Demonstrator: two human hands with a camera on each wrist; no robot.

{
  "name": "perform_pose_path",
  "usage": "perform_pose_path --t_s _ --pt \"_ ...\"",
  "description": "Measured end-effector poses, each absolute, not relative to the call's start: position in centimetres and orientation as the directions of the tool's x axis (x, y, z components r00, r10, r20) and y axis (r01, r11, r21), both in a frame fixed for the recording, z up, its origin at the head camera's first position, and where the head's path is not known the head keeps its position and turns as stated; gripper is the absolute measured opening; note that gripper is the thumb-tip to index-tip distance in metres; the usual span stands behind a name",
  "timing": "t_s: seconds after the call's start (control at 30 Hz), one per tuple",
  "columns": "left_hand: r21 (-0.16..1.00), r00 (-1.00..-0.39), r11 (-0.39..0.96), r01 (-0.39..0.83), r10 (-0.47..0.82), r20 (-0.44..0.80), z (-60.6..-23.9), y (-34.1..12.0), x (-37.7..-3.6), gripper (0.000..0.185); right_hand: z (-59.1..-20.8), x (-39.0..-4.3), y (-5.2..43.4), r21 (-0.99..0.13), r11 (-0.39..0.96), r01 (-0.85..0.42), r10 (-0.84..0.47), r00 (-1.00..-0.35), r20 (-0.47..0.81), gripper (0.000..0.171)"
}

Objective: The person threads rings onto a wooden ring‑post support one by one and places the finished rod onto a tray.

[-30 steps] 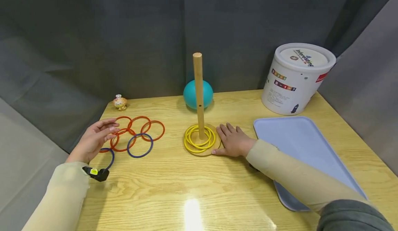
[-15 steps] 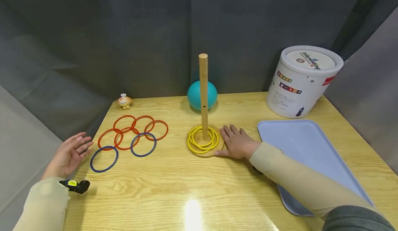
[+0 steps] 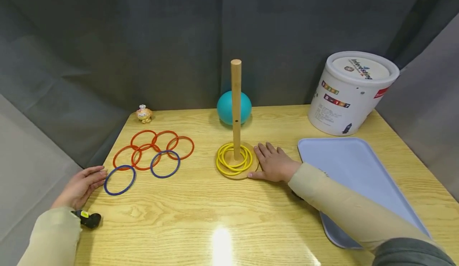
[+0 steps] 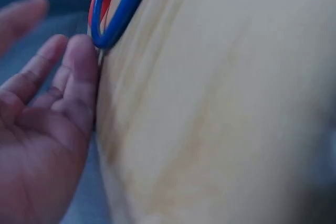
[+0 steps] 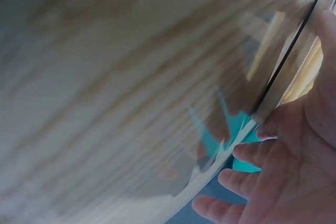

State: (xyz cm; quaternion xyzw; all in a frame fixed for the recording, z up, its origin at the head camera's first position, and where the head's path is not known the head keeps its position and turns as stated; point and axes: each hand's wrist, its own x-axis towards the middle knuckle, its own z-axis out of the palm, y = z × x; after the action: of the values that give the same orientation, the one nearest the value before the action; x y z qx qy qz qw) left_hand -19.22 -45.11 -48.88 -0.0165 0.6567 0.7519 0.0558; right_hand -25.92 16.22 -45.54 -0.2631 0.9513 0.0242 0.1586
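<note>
At the table's left edge my left hand holds nothing, its fingertips right beside the nearer blue ring. The left wrist view shows that same blue ring just beyond the fingers. A second blue ring overlaps the group of several red rings. In the middle stands a wooden post on a round wooden base, with several yellow rings lying around its foot. My right hand rests with spread fingers at the right rim of the base.
A teal ball sits behind the post. At the back left is a small figurine. A lidded white bucket stands at the back right, behind a pale blue tray that the right forearm crosses.
My left hand has moved left and down from above the red rings to beside the nearer blue ring, uncovering the rings. The right hand stays at the base; the head view has shifted slightly.
</note>
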Motion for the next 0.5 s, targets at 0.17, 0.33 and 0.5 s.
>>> perform_pose_path --t_s 0.17,0.33,0.5 --pt "0.871 -0.986 0.465 -0.16 -0.032 -0.164 -47.8 -44.3 -19.7 0.041 -45.5 -26.0 16.0 -0.06 0.866 -0.496 -0.487 -0.814 -0.318 0.105" --pt "0.642 -0.988 0.755 -0.135 -0.051 -0.149 -46.8 -43.1 -20.1 0.041 -44.9 -25.6 16.1 -0.061 0.874 -0.482 -0.475 -0.821 -0.318 0.102" --pt "0.608 -0.992 0.787 -0.099 -0.033 -0.119 -46.9 -43.0 -20.3 0.03 -44.9 -25.6 16.2 -0.056 0.87 -0.49 -0.481 -0.817 -0.319 0.102"
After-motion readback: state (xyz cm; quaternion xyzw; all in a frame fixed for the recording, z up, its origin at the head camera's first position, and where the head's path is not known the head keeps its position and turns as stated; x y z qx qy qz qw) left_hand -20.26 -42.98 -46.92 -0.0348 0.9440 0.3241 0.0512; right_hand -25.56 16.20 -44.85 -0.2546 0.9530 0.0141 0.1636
